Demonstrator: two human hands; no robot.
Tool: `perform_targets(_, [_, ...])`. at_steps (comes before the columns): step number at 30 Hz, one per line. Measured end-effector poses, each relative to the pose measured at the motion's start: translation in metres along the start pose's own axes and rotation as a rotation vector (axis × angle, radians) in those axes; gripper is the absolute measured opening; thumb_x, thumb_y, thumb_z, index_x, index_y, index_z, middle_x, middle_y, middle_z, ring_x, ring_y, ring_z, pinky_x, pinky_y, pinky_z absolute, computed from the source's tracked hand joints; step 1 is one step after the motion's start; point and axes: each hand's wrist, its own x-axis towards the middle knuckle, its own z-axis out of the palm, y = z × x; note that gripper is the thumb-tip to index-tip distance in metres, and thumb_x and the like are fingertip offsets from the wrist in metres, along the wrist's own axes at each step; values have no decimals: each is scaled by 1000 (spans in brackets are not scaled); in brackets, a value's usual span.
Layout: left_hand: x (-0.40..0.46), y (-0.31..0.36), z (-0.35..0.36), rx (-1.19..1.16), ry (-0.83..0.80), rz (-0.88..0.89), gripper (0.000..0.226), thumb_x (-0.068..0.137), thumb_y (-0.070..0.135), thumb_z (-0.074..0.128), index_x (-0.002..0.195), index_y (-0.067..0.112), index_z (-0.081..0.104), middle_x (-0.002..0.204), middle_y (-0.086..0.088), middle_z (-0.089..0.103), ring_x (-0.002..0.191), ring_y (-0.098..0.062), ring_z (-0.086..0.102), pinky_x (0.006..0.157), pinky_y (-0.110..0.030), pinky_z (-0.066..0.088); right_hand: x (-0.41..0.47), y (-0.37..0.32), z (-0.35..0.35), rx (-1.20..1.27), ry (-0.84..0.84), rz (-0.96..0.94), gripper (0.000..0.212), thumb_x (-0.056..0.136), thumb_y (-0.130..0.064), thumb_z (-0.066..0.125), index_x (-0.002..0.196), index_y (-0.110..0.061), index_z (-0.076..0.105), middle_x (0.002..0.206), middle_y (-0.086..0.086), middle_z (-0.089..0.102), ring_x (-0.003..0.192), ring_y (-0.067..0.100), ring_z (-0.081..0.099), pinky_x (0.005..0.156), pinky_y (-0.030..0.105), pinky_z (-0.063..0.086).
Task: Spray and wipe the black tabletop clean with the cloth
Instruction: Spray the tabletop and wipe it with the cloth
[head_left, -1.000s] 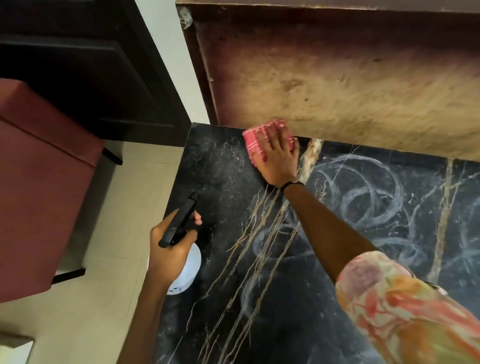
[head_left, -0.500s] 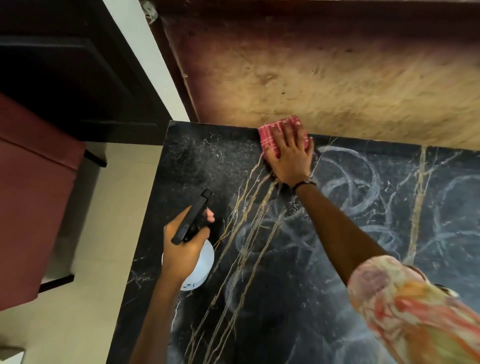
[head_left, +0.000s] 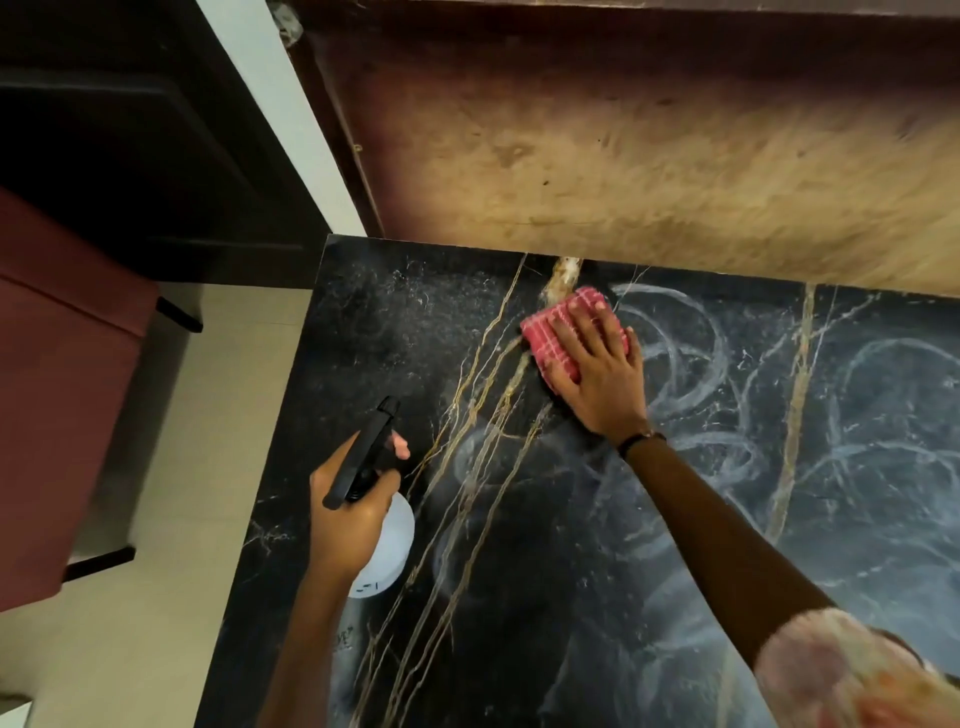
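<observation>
The black tabletop (head_left: 582, 597) with gold veins fills the lower right and shows pale circular wipe streaks. My right hand (head_left: 597, 369) lies flat on a folded red checked cloth (head_left: 556, 332), pressing it on the tabletop near the far edge. My left hand (head_left: 353, 504) grips a spray bottle (head_left: 387, 545) with a white body and a black trigger head, held over the table's left part. A fine white speckle covers the far left corner of the top.
A worn brown wooden panel (head_left: 649, 156) stands along the table's far edge. A dark red upholstered seat (head_left: 57, 395) sits on the left over a cream tiled floor (head_left: 171, 597). Dark furniture (head_left: 130, 145) fills the upper left.
My right hand and the cloth have slid back from the far edge towards me and a little right. The left hand with the bottle stays over the table's left part.
</observation>
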Motion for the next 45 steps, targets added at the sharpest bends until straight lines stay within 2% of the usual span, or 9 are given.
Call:
perform_targets(4, [-7,2,3,0,13,-6,22,74,8,52,85,20,66,60,17,63,60,-2,61,63,-14,46,34,-61,10,3,-10,56,70,88,-64,14,150,-31,24,159,1,21,147,28,13,112,57,-1])
perform_targets(8, [-9,6,5,-20,24,5,39,74,6,52,72,42,67,56,15,62,55,0,59,59,-6,45,-14,-115,22,23,-34,-276,60,93,-59,26,145,-29,36,154,1,35,146,26,21,115,62,10])
perform_targets(11, [-12,6,3,-10,34,21,38,78,-4,53,75,32,66,55,14,61,54,1,57,60,-7,44,-70,-92,20,0,-67,-437,60,95,-60,30,147,-32,32,154,-2,33,146,22,20,118,56,9])
perform_targets(15, [-19,7,3,21,77,2,39,84,-14,51,73,21,63,56,17,62,57,2,59,63,-8,45,-79,-17,12,-86,-22,-287,65,95,-65,20,150,-31,26,159,0,22,148,23,8,115,57,16])
perform_targets(20, [-43,6,2,36,77,-31,20,77,6,53,92,11,66,57,19,61,58,-3,58,69,-55,50,-28,-60,10,8,-14,-52,65,91,-62,25,146,-29,36,155,1,32,145,28,21,113,60,13])
perform_targets(24, [-66,10,2,-5,119,-47,20,77,2,54,82,18,65,54,16,60,54,-1,57,60,-17,44,-56,-129,29,36,-37,-278,60,94,-58,24,146,-30,36,155,0,31,146,25,18,115,62,8])
perform_targets(30, [-101,9,-6,-17,131,-91,46,80,-5,61,70,39,70,55,16,63,55,3,60,59,-7,46,-143,-77,21,-6,-53,-548,61,93,-60,34,146,-30,35,153,0,34,145,22,22,116,54,9])
perform_targets(36, [-133,4,-11,-46,139,-139,21,73,10,55,87,21,67,56,17,64,55,1,60,70,-44,50,-97,-55,10,-14,-64,-208,65,91,-59,28,147,-28,35,155,3,31,146,28,20,113,60,21])
perform_targets(45, [-164,-8,-17,-96,148,-151,15,68,27,62,68,41,69,50,12,60,47,-1,55,52,-9,43,-184,-133,33,-8,-140,-539,58,95,-57,32,147,-31,34,154,-1,34,146,25,21,117,56,11])
